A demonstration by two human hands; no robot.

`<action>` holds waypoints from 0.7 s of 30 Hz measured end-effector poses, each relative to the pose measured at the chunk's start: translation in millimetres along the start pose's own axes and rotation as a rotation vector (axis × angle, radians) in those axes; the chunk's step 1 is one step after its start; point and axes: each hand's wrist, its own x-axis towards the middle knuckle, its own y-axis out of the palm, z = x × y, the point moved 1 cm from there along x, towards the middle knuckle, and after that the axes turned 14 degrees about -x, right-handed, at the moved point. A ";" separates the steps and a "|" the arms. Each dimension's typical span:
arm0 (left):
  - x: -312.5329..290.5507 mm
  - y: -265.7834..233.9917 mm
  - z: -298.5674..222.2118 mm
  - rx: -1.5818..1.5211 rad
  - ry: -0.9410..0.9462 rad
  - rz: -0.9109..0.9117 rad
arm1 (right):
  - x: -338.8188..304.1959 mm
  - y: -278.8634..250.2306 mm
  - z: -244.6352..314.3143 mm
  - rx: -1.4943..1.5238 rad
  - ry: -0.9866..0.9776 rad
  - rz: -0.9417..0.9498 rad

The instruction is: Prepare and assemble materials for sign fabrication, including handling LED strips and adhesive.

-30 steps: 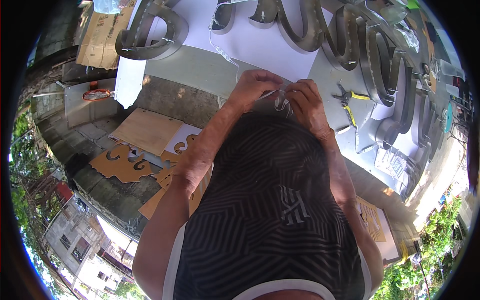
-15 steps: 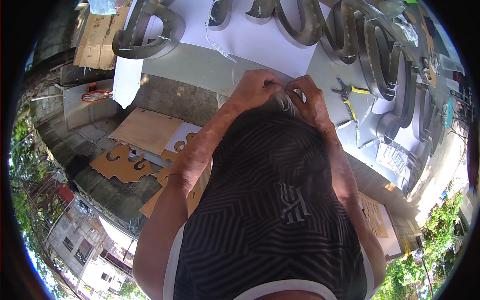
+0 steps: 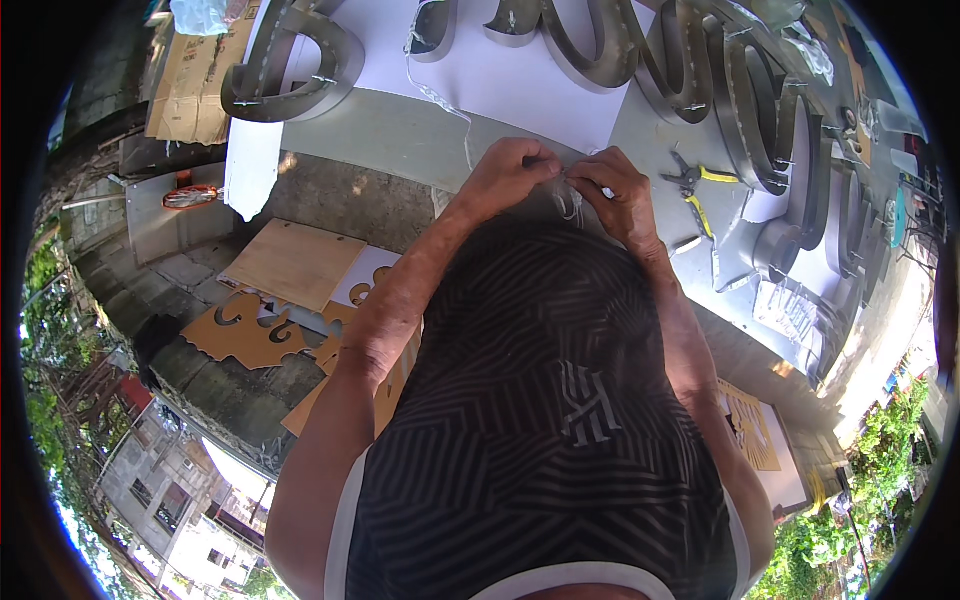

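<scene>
Far left: cardboard box [image 3: 190,95], small print [image 3: 196,47] too blurred to read | Near centre: dark patterned shirt [image 3: 500,390], pale angular letter-like emblem [image 3: 590,408] | Far side, left to right: grey metal forms [image 3: 592,72] shaped like curving letters, some partly out of view

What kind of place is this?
It looks like an open-air workshop: curved metal shapes and yellow-handled pliers lie on a table, with a cut-out board lower down and green plants beyond.
</scene>
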 end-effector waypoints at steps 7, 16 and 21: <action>6.0 2.5 2.6 -0.238 -0.137 0.028 | -3.7 0.1 -0.5 0.079 0.142 0.019; 4.1 8.4 -9.0 0.070 0.131 0.092 | -1.2 -10.8 -9.7 0.064 0.202 0.148; 5.6 15.4 -22.9 0.092 0.312 0.021 | 4.3 -23.4 -8.4 0.121 0.241 0.149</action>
